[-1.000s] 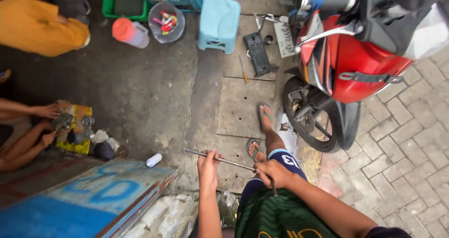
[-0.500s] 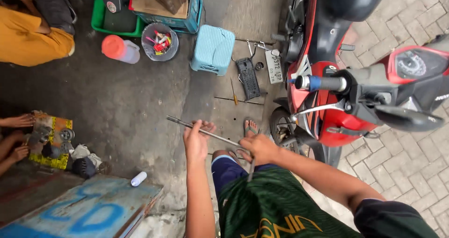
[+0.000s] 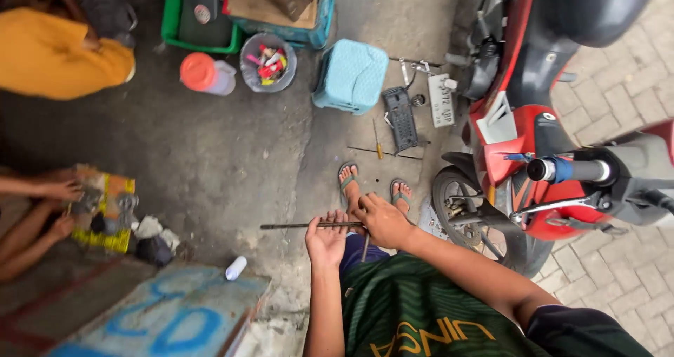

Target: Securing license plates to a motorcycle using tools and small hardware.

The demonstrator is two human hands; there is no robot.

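A thin dark metal rod [image 3: 309,225] is held level just above the knees, over the concrete floor [image 3: 232,153]. The left hand [image 3: 327,239] is seen palm up under the rod, its fingers curled and closed around it near the middle. The right hand [image 3: 382,220] is clamped over the rod's right end, the grip shut on it. Just beyond the hands, two feet in sandals [image 3: 349,181] are planted on the floor. A red motorcycle [image 3: 533,153] is parked close on the right, over the paving bricks. Farther out, a light blue plastic stool [image 3: 351,75] is seen, with a dark flat part [image 3: 401,118] lying beside it. At the far left, another person's hands [image 3: 60,188] are kept on a yellow package [image 3: 105,213].
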